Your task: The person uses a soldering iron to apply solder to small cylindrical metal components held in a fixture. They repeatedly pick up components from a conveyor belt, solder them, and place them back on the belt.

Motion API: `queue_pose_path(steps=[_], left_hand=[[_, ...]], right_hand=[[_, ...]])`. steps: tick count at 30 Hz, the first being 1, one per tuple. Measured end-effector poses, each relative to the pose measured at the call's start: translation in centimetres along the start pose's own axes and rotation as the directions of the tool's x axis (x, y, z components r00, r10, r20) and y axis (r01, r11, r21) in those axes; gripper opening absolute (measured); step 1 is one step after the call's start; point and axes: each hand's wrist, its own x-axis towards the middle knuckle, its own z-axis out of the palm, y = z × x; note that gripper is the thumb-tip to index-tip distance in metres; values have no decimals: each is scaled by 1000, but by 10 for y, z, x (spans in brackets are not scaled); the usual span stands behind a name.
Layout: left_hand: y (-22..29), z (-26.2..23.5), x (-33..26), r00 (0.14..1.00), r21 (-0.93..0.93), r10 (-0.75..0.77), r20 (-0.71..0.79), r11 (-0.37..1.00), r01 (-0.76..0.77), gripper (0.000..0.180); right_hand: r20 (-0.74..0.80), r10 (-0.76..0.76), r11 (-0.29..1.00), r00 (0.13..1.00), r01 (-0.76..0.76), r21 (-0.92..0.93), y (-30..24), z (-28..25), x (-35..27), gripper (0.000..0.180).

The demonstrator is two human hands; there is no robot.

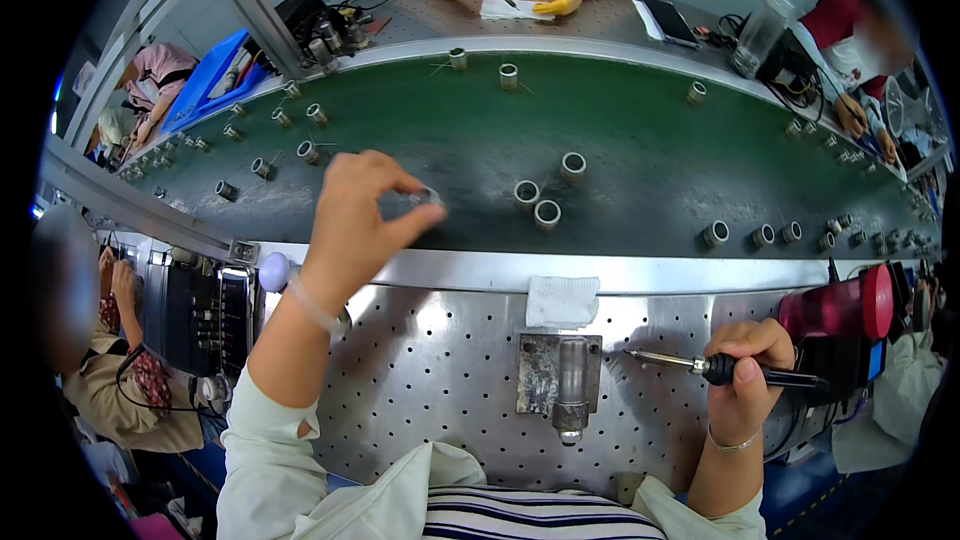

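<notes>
I see the left hand pinching a small metal ring over the green belt, right hand gripping a soldering iron idle above the perforated counter, fixture empty, so soldering looks not yet started

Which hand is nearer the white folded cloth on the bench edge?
Roughly even; right hand looks marginally nearer. It sits right of and below the white folded cloth, holding a soldering iron; left hand is up-left over the green belt.
</notes>
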Motion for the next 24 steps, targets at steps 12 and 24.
queue_pose_path(steps=[12, 24], left_hand=[[72, 43, -2, 522, -618, 476, 707, 57, 784, 44], [97, 24, -19, 459, -454, 267, 847, -85, 887, 73]], right_hand=[[82, 21, 997, 996, -27, 67, 2, -6, -2, 15], [130, 113, 987, 985, -126, 100, -3, -9, -7, 12]])
